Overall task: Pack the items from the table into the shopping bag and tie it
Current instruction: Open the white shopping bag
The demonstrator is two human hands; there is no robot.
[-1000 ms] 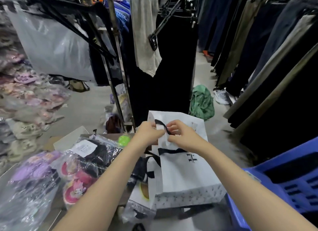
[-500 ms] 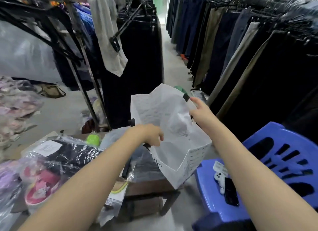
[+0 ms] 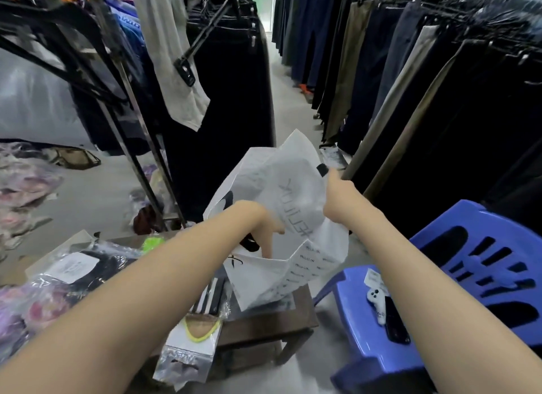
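Both hands were on the white printed paper shopping bag [image 3: 281, 194], held open and tilted above the brown wooden table [image 3: 264, 323]. The right hand [image 3: 340, 197] pinched its far rim; the left hand [image 3: 261, 226] reached inside, its grip hidden.

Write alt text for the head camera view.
A person's right hand holds up the far rim of a white shopping bag while the left hand reaches inside it. Plastic-wrapped items lie on the wooden table below, between clothing racks.
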